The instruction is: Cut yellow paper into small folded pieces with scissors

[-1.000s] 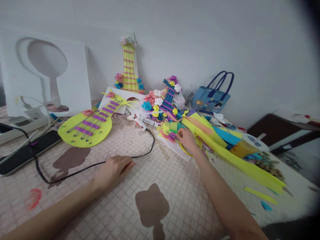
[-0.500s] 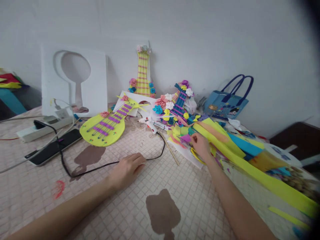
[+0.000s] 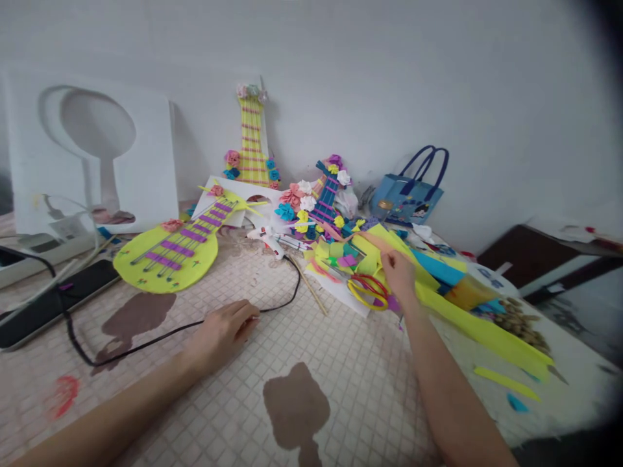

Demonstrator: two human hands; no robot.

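Observation:
My left hand [image 3: 228,329] rests on the tiled-pattern tabletop, fingers loosely bent and lying on the surface beside the black cord [image 3: 168,332]. Over the heap of coloured paper, my right hand [image 3: 400,275] has its fingers closed; what is in them, if anything, is hidden. Against it lie yellow paper [image 3: 452,318] and a peach strip [image 3: 365,241]. Just left of it are red and yellow rings [image 3: 368,292] and small green and purple scraps [image 3: 346,261]. A white glue gun [image 3: 267,240] lies left of the heap, near a thin wooden stick [image 3: 314,293].
A yellow paper guitar [image 3: 168,259] lies at left by a black phone [image 3: 58,305] and a power strip [image 3: 29,263]. Against the wall stand a cut-out white board [image 3: 150,162], another yellow guitar [image 3: 250,139] and a blue bag [image 3: 406,198]. Paper flowers [image 3: 294,194] lie mid-back.
My right hand has moved right, off the scraps and towards the yellow paper, uncovering the red and yellow rings. My left hand stays on the table. The view has turned right.

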